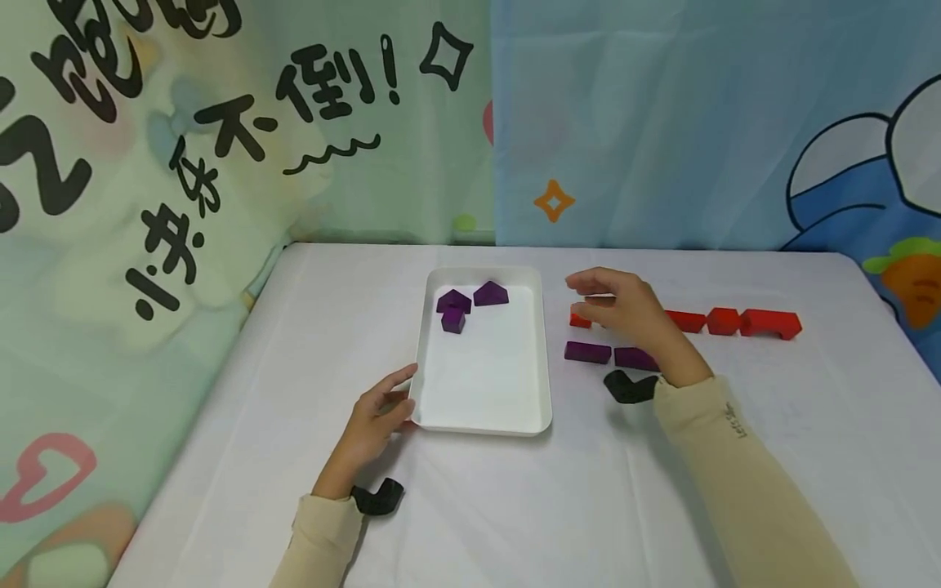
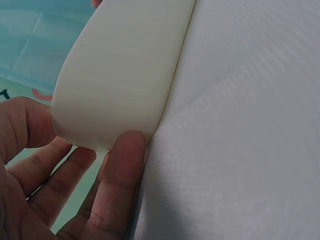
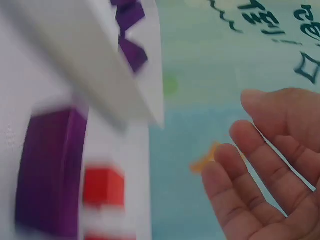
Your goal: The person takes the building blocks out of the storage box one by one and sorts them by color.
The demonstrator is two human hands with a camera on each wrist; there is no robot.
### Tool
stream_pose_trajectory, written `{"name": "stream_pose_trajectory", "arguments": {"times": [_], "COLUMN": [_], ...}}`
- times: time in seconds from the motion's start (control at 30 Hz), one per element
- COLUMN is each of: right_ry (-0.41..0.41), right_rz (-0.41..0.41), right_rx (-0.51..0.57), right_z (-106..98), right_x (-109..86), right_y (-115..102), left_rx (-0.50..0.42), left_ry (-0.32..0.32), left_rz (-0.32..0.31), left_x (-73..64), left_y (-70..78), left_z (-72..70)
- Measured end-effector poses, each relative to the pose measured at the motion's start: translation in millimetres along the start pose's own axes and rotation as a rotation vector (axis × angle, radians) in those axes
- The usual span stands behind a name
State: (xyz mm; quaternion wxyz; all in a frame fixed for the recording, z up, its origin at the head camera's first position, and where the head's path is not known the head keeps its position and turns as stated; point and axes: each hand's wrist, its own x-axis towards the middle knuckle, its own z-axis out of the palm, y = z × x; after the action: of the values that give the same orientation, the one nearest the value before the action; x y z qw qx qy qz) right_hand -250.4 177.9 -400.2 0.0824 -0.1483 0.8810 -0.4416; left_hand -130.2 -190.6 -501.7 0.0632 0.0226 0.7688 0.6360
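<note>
One left hand [image 1: 373, 425] grips the near left corner of a white tray [image 1: 485, 380], thumb and fingers about its wall; the tray rests on the white tabletop [image 1: 515, 514]. Right of the tray lie two purple bars [image 1: 588, 353], roughly end to end. Just beyond, the right hand [image 1: 625, 309], fingers parted and holding nothing, hovers above a row of red blocks [image 1: 724, 322], partly hiding it. Three purple blocks [image 1: 490, 294] sit at the tray's far end. Printed curtains [image 1: 632, 122] hang behind.
</note>
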Motion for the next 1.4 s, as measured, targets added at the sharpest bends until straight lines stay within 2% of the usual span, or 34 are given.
{"name": "stream_pose_trajectory", "arguments": {"times": [0.27,0.4,0.53,0.63,0.8,0.97,1.07,1.2,1.4], "right_ry": [0.030,0.038,0.043,0.056,0.081,0.108,0.127,0.135,0.104], "right_rz": [-0.023,0.049,0.153,0.197,0.212,0.182,0.136,0.131,0.158], "right_rx": [0.209,0.273,0.225,0.164,0.126,0.093,0.061,0.046,0.081], "right_z": [62,83,97,103,110,118,119,119,110], "right_x": [57.1,76.5,89.8,94.6,101.2,105.5,105.6,104.0,96.6], "right_y": [-20,-24,-22,-17,-10,-6,-3,-5,-17], "left_rx": [-0.013,-0.014,-0.014,-0.007,-0.001,-0.012,-0.014,-0.007,0.006], "left_ry": [0.001,-0.009,-0.022,-0.031,-0.029,-0.022,-0.021,-0.018,-0.024], "left_rz": [0.002,0.002,-0.006,0.004,0.013,-0.011,-0.013,-0.009,-0.001], "left_x": [0.2,1.6,2.4,3.0,3.5,4.2,4.5,4.0,2.5], "left_y": [-2.6,-4.4,-6.7,-7.0,-6.3,-6.0,-5.5,-5.4,-3.6], "left_z": [-1.9,-1.8,-1.4,-1.3,-3.3,-4.6,-3.5,-2.8,-4.3]}}
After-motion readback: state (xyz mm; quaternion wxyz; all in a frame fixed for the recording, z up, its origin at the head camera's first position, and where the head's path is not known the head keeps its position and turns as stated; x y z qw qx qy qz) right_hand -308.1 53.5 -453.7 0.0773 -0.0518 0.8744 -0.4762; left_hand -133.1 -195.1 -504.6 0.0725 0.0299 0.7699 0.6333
